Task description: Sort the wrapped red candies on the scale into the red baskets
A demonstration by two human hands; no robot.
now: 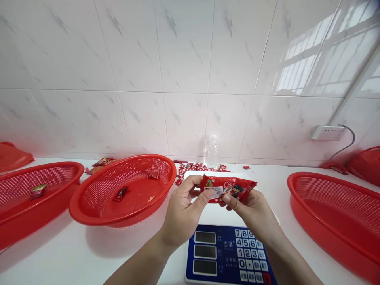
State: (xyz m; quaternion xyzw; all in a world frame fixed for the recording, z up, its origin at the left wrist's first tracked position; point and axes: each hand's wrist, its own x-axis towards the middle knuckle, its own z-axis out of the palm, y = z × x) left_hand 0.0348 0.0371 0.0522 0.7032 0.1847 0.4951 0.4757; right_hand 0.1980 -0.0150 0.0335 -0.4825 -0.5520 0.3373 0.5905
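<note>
A shiny red candy packet [228, 186] with cartoon prints is held up between my two hands. My left hand [185, 206] grips its left end, thumb across the front. On the right end, my right hand [252, 209] is closed with its thumb pressed on the face of the packet. Below my hands stands a digital weighing scale [228, 253] with a blue keypad panel and three dark displays. Its white weighing plate [219, 215] is partly hidden behind my hands and the packet.
Left of the scale sits a red basket [89, 213] holding a few small packets, with another red basket [35, 221] beyond it. A third red basket [335, 229] is on the right. Small red wrappers [204, 167] and a clear bottle [213, 150] lie near the tiled wall.
</note>
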